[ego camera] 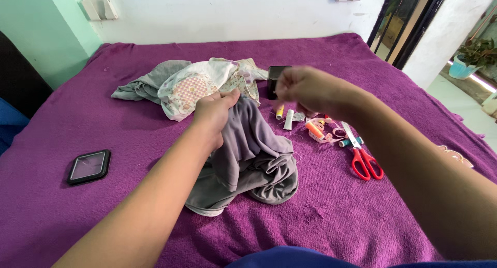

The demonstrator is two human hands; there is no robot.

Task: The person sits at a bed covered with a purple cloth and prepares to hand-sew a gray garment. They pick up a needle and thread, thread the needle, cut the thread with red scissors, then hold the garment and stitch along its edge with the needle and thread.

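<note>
The left hand [215, 110] pinches the grey cloth [251, 157] up off the purple bed [103, 113]. The right hand [303, 87], fingers pressed together, hangs above the thread spools [287, 118] beside red scissors [365, 162].

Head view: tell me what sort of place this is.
Probably a bedroom at home, used for hand sewing: a bed under a purple blanket, thread spools and red scissors on it, and a doorway opening onto a potted plant.

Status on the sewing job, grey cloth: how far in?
Done: thread spools and red scissors laid out on the purple cover. In hand: left hand pinches the grey cloth; right hand is raised, fingers pinched, anything held too small to tell. No stitching visible.
</note>
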